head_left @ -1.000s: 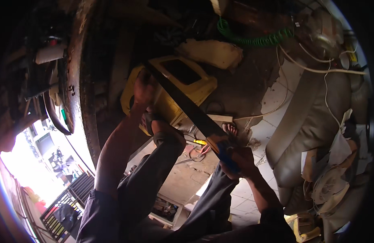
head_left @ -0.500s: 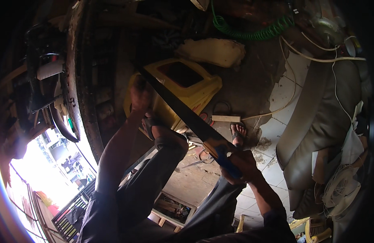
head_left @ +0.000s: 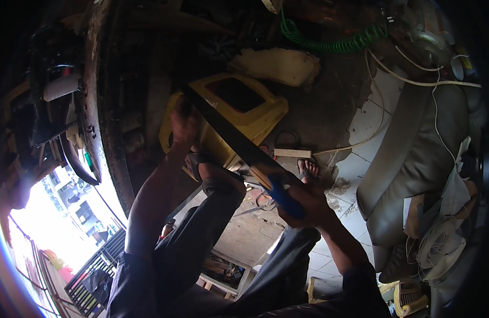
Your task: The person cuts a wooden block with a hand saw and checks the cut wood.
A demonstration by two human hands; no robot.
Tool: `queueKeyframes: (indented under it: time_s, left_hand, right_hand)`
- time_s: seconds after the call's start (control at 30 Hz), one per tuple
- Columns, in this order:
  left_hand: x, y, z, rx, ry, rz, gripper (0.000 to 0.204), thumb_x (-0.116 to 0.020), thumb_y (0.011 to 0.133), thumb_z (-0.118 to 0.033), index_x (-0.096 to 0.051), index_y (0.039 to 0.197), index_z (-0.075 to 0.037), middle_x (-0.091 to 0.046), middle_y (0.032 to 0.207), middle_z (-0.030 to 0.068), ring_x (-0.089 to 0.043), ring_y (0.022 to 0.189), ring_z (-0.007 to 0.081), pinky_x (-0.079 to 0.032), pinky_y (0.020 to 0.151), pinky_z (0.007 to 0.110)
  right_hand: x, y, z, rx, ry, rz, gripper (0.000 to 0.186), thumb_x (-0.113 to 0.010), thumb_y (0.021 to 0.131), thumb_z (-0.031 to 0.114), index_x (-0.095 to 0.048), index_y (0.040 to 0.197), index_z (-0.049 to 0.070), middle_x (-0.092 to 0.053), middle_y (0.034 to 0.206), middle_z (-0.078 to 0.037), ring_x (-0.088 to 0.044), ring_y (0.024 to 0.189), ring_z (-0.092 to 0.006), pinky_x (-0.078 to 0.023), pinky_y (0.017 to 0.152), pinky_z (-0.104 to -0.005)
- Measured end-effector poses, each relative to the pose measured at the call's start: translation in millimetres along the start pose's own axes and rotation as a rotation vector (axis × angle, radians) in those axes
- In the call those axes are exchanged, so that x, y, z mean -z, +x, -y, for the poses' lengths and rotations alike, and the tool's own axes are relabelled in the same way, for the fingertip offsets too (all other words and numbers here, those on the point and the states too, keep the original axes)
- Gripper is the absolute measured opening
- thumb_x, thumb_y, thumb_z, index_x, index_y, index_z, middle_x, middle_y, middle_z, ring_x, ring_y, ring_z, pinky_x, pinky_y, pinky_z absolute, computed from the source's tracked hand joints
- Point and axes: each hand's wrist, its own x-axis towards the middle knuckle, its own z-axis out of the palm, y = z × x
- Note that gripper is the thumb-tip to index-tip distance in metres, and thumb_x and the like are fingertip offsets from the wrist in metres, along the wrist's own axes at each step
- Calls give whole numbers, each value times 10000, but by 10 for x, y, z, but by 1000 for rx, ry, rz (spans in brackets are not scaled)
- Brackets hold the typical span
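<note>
My right hand is wrapped round the blue and orange handle of a handsaw. The saw's long dark blade slants up and to the left, away from me. At its far end, my left hand is beside the blade, over the left side of a yellow plastic piece with a dark rectangular opening. Deep shadow hides the left fingers and whatever the blade rests on there. My left foot is just below that hand, in a dark sandal.
A short pale wood block lies by my right foot. Beyond the yellow piece is a worn cream slab. A green coiled hose hangs at the back. Grey upholstery and cables are on the right; a worn post stands left.
My right hand has pushed the saw handle forward and to the left along the blade's line. The left hand has stayed in nearly the same place.
</note>
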Motion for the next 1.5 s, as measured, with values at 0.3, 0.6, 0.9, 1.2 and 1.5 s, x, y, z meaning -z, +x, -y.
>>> queueKeyframes:
  time_s: [0.3, 0.6, 0.9, 1.2, 1.5]
  left_hand:
    - [91, 25, 23, -2, 243, 59, 290, -628, 942, -276, -592, 1041, -6, -659, 947, 136, -616, 884, 225, -496, 816, 371]
    - [88, -1, -61, 32, 194, 81, 262, -628, 927, -252, -582, 1036, -19, -646, 921, 116, -595, 862, 212, -491, 807, 360]
    - [93, 7, -50, 96, 121, 109, 265, -644, 914, -227, -571, 1031, 0, -643, 917, 116, -588, 863, 224, -489, 819, 362]
    - [95, 61, 175, 63, -300, 95, 299, -666, 904, -214, -595, 1100, 0, -665, 1055, 152, -616, 983, 234, -482, 912, 355]
    - [-69, -19, -70, 135, -10, 96, 336, -662, 892, -188, -587, 1145, 20, -668, 1104, 204, -645, 1085, 326, -488, 957, 400]
  right_hand:
    - [-30, -253, 71, 98, -176, -65, 247, -747, 736, 157, -685, 955, 62, -714, 898, -96, -713, 789, -272, -575, 817, -371]
    - [40, -211, 352, 118, -74, -104, 197, -746, 746, 142, -650, 897, 57, -696, 843, -116, -680, 617, -255, -576, 612, -357]
    - [-6, 135, 684, 125, -253, -109, 344, -722, 762, 133, -685, 1085, 22, -714, 948, -142, -735, 850, -287, -595, 806, -361]
    - [-151, 554, 675, 113, -237, -92, 177, -746, 796, 126, -629, 892, 34, -674, 760, -110, -707, 660, -241, -579, 664, -336]
    - [-119, 518, 759, -120, -174, -27, 336, -766, 808, 120, -655, 1094, -17, -705, 814, -123, -712, 670, -196, -553, 587, -304]
